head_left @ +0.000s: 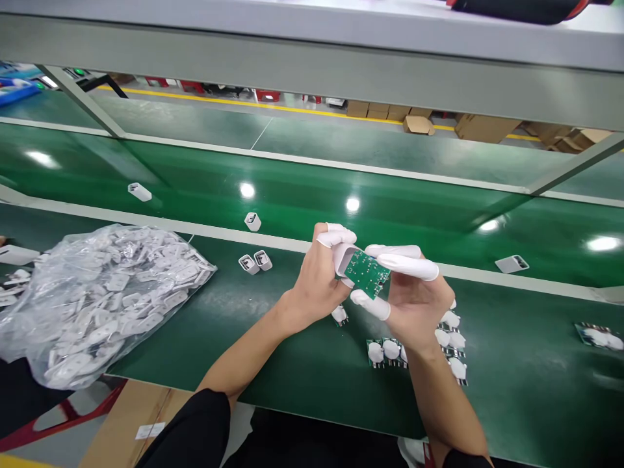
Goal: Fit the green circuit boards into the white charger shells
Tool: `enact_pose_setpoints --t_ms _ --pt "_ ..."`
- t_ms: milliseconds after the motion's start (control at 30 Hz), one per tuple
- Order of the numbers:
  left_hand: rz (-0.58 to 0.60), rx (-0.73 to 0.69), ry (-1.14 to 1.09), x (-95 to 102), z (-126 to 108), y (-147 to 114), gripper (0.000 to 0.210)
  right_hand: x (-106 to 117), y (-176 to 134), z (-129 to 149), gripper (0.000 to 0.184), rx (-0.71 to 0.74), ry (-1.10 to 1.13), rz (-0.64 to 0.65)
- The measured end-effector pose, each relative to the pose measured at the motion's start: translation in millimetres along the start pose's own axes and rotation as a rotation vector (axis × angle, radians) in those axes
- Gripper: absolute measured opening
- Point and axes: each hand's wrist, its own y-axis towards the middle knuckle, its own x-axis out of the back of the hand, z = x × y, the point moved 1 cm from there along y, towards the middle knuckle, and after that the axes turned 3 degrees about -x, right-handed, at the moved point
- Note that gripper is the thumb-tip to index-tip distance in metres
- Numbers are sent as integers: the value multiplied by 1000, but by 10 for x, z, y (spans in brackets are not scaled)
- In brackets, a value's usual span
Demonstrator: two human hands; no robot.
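My left hand, with white finger cots on, is closed around a white plastic housing whose open end faces right. Between the fingers of my right hand, also in finger cots, is a green circuit board. The board's left end sits at the mouth of the housing, partly inside it; most of the board still shows. Below my hands, more circuit boards with white blobs lie on the bench, some hidden by my right forearm. Another such board rests under my left hand.
A clear bag of white plastic parts lies at the left. Two white housings stand on the green bench; others ride on the green belt beyond. A grey shelf beam crosses above. One board lies far right.
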Motion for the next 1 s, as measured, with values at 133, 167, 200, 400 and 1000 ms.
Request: enact_pose_setpoints --t_ms 133,167,200,400,1000 --pt "17 -39 -12 -17 25 -17 52 4 -34 -10 67 -13 -14 16" --pt "21 -42 -13 -16 25 -18 51 6 -38 -11 68 -11 -25 24" --pt "24 -43 -13 -14 24 -18 51 9 -41 -11 69 -6 -34 35" --pt "19 -61 -3 -8 12 -7 50 26 -43 -11 68 20 -46 66" --pt "-42 -188 103 -29 -18 35 42 3 36 95 69 95 -161 69"
